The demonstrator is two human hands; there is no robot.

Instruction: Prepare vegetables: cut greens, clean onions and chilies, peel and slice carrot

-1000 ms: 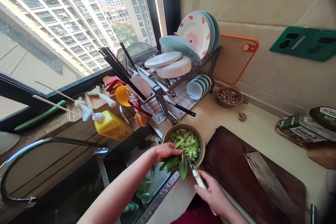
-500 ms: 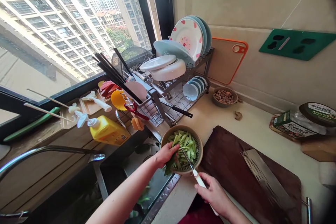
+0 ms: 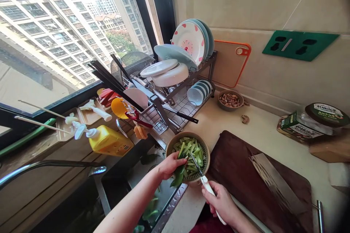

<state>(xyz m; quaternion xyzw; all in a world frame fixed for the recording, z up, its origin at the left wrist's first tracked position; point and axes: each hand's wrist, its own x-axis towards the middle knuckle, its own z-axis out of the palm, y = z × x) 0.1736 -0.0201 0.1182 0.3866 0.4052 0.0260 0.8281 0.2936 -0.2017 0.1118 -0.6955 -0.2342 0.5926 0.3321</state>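
My left hand (image 3: 170, 164) is closed on a leafy green vegetable (image 3: 178, 177) at the near rim of a round colander (image 3: 171, 144). The colander holds several cut green pieces and sits at the sink's edge. My right hand (image 3: 222, 204) grips the white handle of a small knife (image 3: 205, 185). Its thin blade points up over the colander, touching the greens beside my left hand.
A dark cutting board (image 3: 235, 167) with a cleaver (image 3: 273, 184) lies to the right. Behind stand a dish rack (image 3: 177, 94) full of plates and bowls, a bowl of nuts (image 3: 230, 99) and a yellow soap bottle (image 3: 108, 140). A faucet (image 3: 49, 165) arches over the sink (image 3: 142, 189).
My left hand and the leafy piece have drawn in closer to the colander's near rim. The knife blade stays against the greens. The view has shifted slightly left.
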